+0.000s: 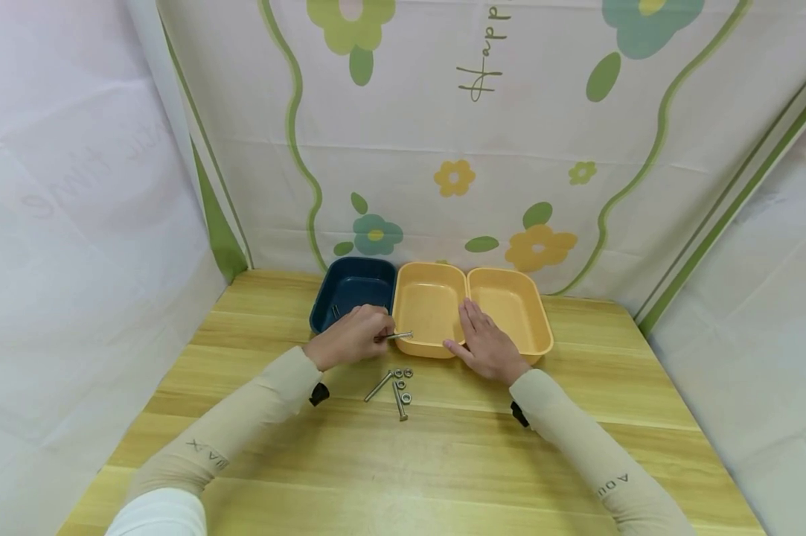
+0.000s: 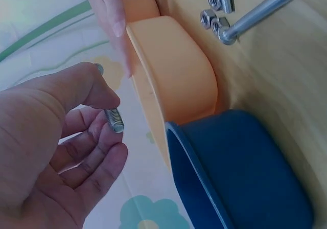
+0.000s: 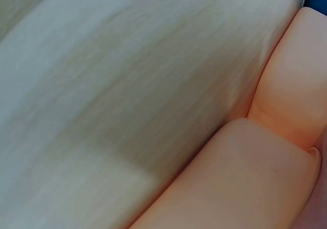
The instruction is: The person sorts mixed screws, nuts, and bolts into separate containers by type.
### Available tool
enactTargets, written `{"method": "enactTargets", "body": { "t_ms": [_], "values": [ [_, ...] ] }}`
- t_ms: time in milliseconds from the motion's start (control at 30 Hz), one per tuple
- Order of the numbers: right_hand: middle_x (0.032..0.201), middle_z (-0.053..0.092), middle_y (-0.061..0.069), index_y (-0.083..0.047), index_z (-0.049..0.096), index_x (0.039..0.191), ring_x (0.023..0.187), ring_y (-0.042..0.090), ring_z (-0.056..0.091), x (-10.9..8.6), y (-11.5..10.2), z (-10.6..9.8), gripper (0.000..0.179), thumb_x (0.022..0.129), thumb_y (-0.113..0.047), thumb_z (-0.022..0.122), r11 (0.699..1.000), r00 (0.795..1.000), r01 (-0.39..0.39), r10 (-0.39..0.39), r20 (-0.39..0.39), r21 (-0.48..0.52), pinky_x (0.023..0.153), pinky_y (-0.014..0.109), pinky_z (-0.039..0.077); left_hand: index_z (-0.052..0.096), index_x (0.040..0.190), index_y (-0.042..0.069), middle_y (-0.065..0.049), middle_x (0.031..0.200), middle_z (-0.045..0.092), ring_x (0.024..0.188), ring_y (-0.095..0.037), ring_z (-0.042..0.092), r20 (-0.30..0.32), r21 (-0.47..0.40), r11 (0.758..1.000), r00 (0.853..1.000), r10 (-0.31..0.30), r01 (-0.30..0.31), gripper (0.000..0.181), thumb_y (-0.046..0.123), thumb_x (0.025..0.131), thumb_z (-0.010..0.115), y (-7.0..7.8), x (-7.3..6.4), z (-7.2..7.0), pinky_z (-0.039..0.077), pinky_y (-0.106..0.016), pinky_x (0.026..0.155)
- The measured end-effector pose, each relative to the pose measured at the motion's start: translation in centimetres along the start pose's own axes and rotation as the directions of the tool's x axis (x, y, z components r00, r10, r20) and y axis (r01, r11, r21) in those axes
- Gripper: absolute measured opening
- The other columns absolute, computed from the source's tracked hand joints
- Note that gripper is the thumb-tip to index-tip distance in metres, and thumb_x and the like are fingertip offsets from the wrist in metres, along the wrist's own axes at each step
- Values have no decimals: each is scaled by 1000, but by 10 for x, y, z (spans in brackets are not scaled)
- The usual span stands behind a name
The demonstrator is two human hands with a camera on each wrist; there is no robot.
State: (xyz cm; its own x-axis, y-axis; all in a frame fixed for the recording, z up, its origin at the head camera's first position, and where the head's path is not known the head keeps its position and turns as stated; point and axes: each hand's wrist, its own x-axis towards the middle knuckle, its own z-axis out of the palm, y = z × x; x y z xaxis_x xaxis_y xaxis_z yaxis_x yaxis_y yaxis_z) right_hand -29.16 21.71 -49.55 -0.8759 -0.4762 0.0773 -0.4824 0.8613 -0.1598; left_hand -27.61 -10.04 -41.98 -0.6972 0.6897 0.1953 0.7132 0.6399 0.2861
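By the blue tray [image 1: 317, 309], the left grip [image 1: 356, 335] is pinching a bolt [image 1: 403, 336], ideally firmly, the straight-fingered right hand [image 1: 490, 348] touching yellow trays [image 1: 431, 351].

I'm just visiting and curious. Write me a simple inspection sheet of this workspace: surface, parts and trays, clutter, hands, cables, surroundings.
Surface: wood-grain table, pale yellow-brown.
Trays: blue tray, middle yellow tray and right yellow tray, side by side; something slim shows in the blue one.
Loose parts: two bolts and four nuts, lying on the table in front of the trays.
Clutter: nothing seen.
Left hand: pinches another bolt near the front of the blue and middle trays.
Right hand: rests where the yellow trays meet.
Cables: nothing seen.
Surroundings: flowered cloth behind, pale sheets at both sides.
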Motion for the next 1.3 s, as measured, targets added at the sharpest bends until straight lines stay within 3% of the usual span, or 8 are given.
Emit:
{"method": "enactTargets", "body": {
  "t_ms": [400, 667, 1000, 1300],
  "values": [
    [177, 4, 24, 7, 11, 166, 166, 37, 10, -1, 0, 0, 93, 110, -63, 34, 1000, 1000, -12, 12, 6, -1, 134, 53, 20, 61, 77, 13, -1, 76, 52, 69, -14, 46, -34, 72, 997, 999, 38, -35, 19, 1, 88, 70, -11, 36, 11, 36, -23, 60],
    [177, 4, 23, 6, 10, 167, 166, 37, 10, -2, -1, 0, 93, 110, -63, 35, 1000, 1000, -19, 19, 13, 3, 134, 53, 19, 68, 86, 10, -2, 84, 61, 75, -17, 52, -6, 81, 997, 1000, -5, 5, 10, 2, 91, 71, -12, 61, 17, 42, -25, 66],
    [177, 3, 23, 5, 7, 167, 166, 37, 9, -3, 0, -2, 93, 110, -63, 34, 1000, 1000, -20, 20, 17, -4, 134, 53, 19, 66, 85, 10, -2, 83, 58, 74, -17, 55, 46, 84, 994, 996, -76, 72, 12, 2, 94, 71, -12, 91, 22, 45, -24, 68],
    [177, 2, 23, 5, 6, 167, 166, 36, 9, 1, 1, 1, 94, 110, -64, 33, 1000, 1000, -7, 8, 16, -15, 134, 52, 20, 65, 84, 11, -1, 82, 58, 76, -17, 55, 67, 101, 986, 988, -142, 134, 15, 2, 93, 73, -24, 102, 37, 46, -26, 71]
  ]
}}
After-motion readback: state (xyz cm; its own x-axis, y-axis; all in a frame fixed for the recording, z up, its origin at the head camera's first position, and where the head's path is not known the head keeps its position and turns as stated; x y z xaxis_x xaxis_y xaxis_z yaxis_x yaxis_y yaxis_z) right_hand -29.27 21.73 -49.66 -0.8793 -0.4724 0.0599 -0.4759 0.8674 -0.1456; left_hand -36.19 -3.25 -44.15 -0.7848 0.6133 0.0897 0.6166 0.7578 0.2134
